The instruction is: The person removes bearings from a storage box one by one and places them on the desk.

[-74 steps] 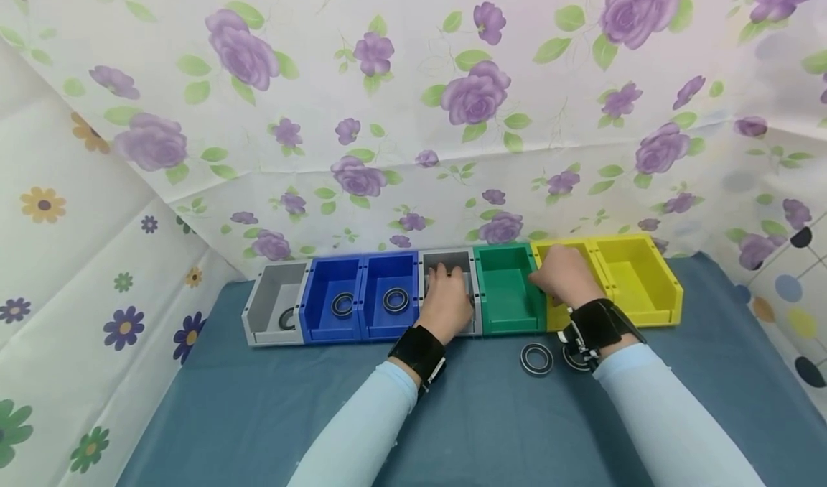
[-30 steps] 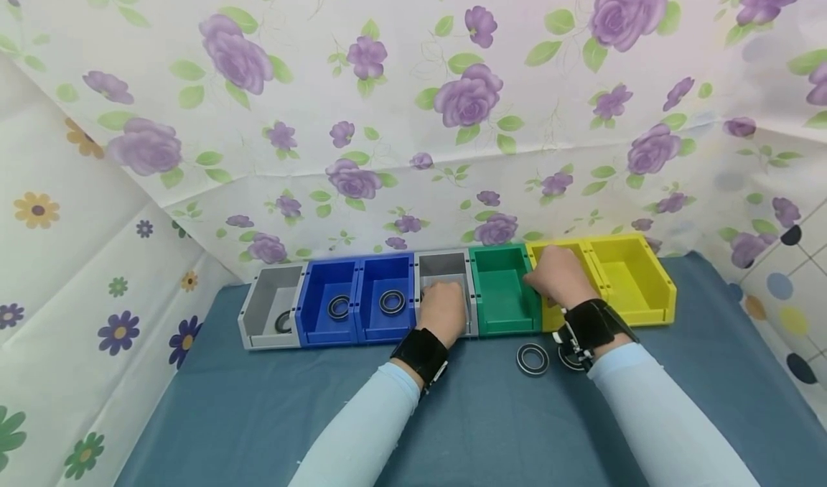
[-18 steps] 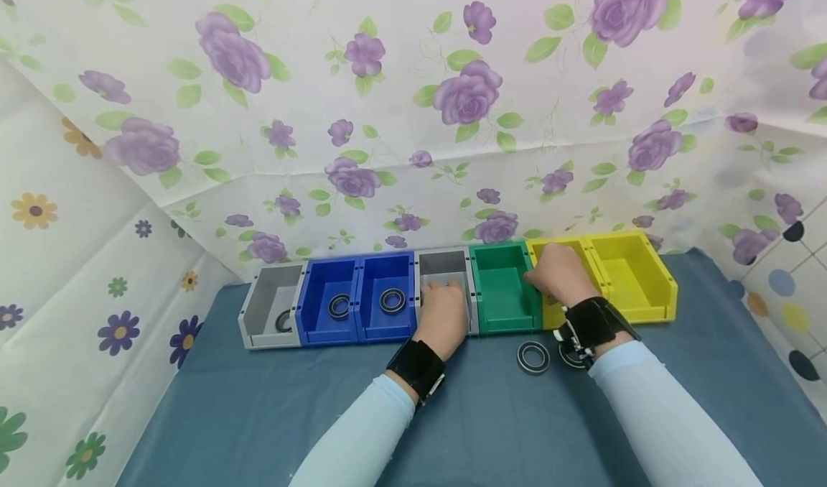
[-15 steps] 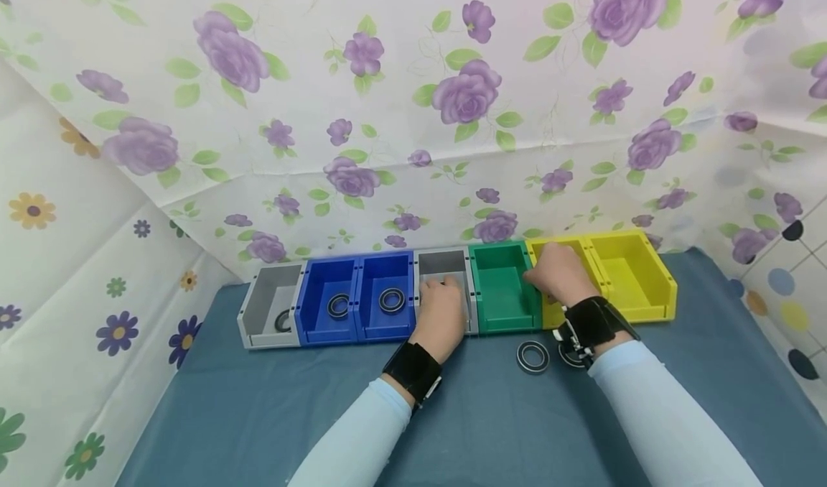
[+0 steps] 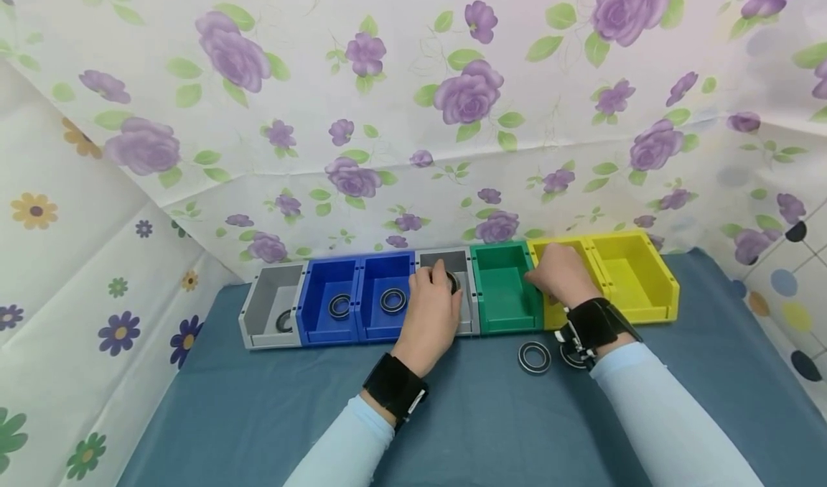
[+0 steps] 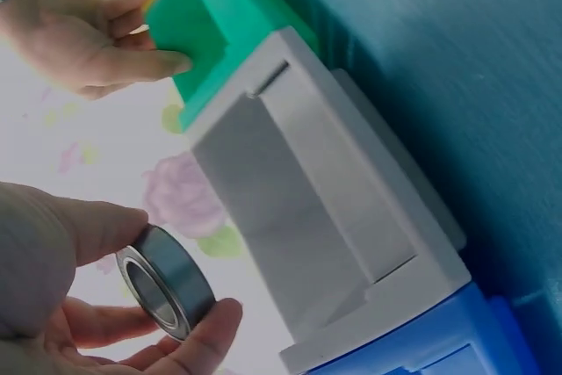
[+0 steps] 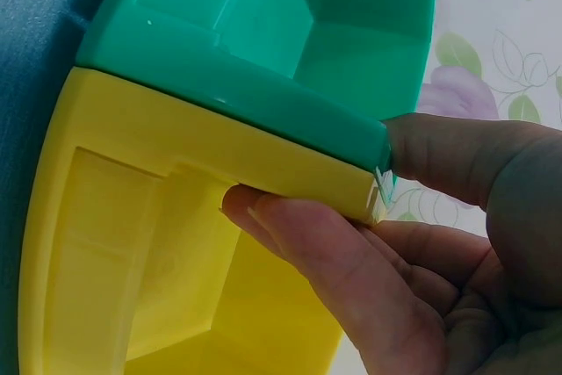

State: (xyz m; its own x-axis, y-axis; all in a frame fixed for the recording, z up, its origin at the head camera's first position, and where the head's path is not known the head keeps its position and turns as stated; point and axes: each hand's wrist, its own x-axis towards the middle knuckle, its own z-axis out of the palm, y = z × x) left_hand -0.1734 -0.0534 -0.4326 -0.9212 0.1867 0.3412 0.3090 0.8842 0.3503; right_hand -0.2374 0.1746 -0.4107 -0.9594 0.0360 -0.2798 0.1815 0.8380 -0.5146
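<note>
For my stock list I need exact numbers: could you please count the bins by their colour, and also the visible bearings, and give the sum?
Grey bins: 2
Blue bins: 2
Green bins: 1
Yellow bins: 2
Visible bearings: 6
Total: 13 (7 bins, 6 bearings)

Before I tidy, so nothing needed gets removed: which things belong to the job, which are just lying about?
Likely the job:
bearing, pinched by the left fingers
grey bin near it
green bin and yellow bin, pinched together by the right fingers
blue bins, perhaps

Seemingly just lying about:
two bearings on the cloth, perhaps needed
flowered backdrop
</note>
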